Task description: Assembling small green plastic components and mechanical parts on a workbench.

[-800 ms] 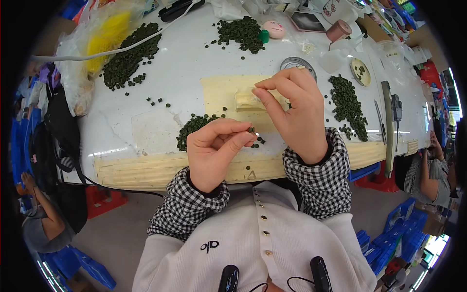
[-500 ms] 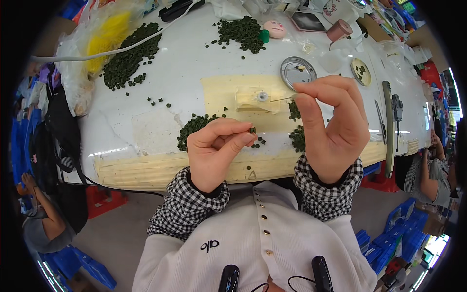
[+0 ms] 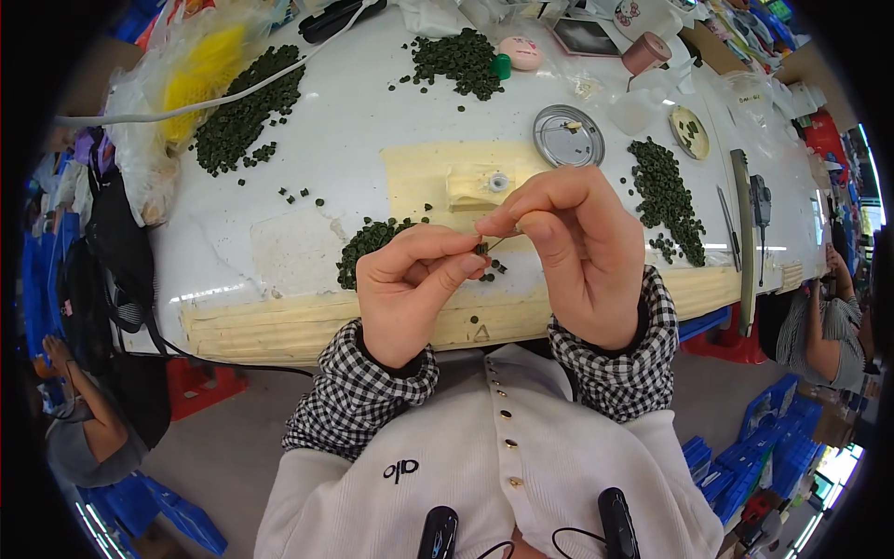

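A small dark green piece (image 3: 481,249) sits pinched between the thumb and forefinger of my left hand (image 3: 407,293). My right hand (image 3: 589,265), beside it, pinches a thin metal needle (image 3: 499,241). The needle's tip is at the green piece; whether it has entered it I cannot tell. Just beyond my fingers, a block wrapped in yellowish tape (image 3: 470,189) rests on a yellow taped patch (image 3: 410,172), with a small white ring-shaped part (image 3: 499,182) on it. Behind my left hand lies a heap of similar green pieces (image 3: 363,244).
More green heaps lie at the far left (image 3: 247,107), far middle (image 3: 458,63) and right (image 3: 666,196). A round metal lid (image 3: 568,135) holds small bits. A spool of pinkish thread (image 3: 645,54) stands far right. Tweezers (image 3: 727,224) lie near the right edge. A white cable (image 3: 205,104) crosses the far left.
My right hand has come left and down with the needle, from beside the taped block to the green piece. My left hand has stayed nearly still. The right green heap is now uncovered.
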